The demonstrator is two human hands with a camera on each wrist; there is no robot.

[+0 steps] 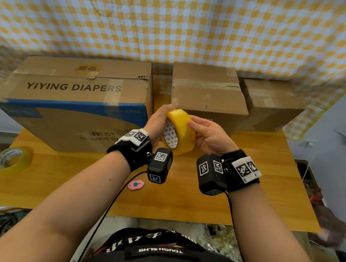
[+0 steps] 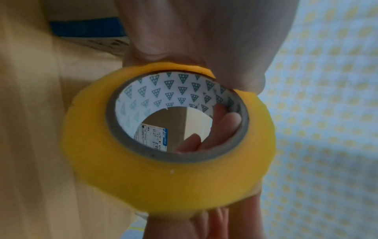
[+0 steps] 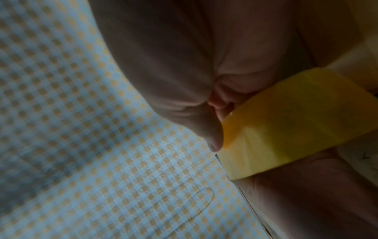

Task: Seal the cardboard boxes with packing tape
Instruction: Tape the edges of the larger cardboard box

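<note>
Both hands, left hand [image 1: 157,119] and right hand [image 1: 210,136], are gripping the yellow tape roll [image 1: 180,131] above the table [image 1: 184,202] before three boxes [image 1: 208,96]; a hidden tape end is risking fumbling.

Left hand [image 1: 157,119] and right hand [image 1: 210,136] grip a yellow tape roll [image 1: 181,131] above the wooden table [image 1: 184,202], three cardboard boxes [image 1: 76,102] behind, second tape roll [image 1: 12,158] at left edge, pink cutter [image 1: 136,185] near centre.
</note>
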